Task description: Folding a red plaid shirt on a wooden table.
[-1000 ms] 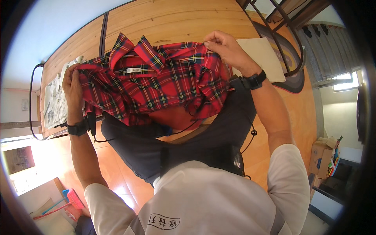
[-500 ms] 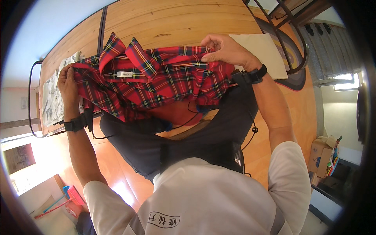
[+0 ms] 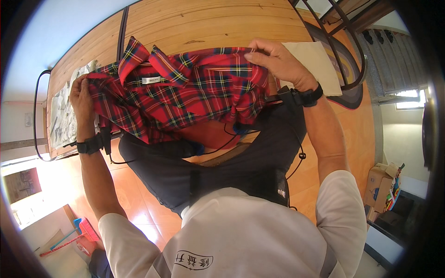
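Note:
A red plaid shirt (image 3: 199, 95) hangs stretched between my two hands, over the near edge of the wooden table and above my lap. Its collar stands up left of the middle, with a small white label inside. My left hand (image 3: 82, 104) pinches the shirt's left shoulder end. At the other end my right hand (image 3: 280, 62) grips the shirt's upper right edge between thumb and fingers. The lower part of the shirt droops in folds toward my knees.
On the wooden table (image 3: 213, 23), a patterned white cloth (image 3: 62, 118) lies at the left and a cream cloth (image 3: 320, 67) at the right. A dark metal frame (image 3: 354, 69) rises at the right. A cardboard box (image 3: 378, 187) stands on the right, a red dustpan (image 3: 88, 231) at lower left.
My right hand has shifted slightly to the right and up, with the shirt's right end drawn a little tauter. My left hand has hardly moved.

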Available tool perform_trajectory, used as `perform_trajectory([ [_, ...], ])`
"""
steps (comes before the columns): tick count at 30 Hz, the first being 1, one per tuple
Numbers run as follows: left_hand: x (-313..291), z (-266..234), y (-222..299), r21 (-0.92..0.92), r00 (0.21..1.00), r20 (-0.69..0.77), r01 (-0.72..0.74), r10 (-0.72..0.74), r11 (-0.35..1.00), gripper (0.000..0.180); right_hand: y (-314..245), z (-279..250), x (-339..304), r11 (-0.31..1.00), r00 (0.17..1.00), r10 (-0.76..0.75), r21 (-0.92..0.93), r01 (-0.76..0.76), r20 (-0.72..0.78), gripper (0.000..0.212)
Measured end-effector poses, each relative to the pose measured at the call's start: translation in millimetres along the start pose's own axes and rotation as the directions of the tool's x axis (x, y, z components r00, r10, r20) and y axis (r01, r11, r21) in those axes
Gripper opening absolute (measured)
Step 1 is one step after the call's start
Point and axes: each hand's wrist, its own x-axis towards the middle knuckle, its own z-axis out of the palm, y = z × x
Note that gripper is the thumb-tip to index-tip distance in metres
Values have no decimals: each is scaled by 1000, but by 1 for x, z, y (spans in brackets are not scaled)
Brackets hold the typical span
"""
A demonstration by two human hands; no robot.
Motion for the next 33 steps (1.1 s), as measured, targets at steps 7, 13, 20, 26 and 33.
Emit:
perform_trajectory([
  [7, -20, -13, 6, 235, 991, -21, -125, 134, 964, 24, 13, 3, 4, 991, 958, -105, -103, 80, -267, 22],
  [13, -33, -7, 19, 369, 983, 26, -179, 183, 912, 27, 33, 9, 12, 502, 883, -451, -855, 129, -131, 19],
  [20, -18, -11, 33, 395, 963, -19, -240, 269, 887, 28, -3, -12, -6, 624, 897, -443, -716, 315, 8, 24],
  [26, -3, -5, 35, 361, 971, -16, -216, 238, 907, 28, -35, -17, -19, 959, 1000, 1, -282, -6, -17, 22],
  [33, -7, -8, 22, 302, 963, -34, -245, 267, 921, 27, -9, -13, -22, 943, 975, -152, -319, 95, -160, 21],
])
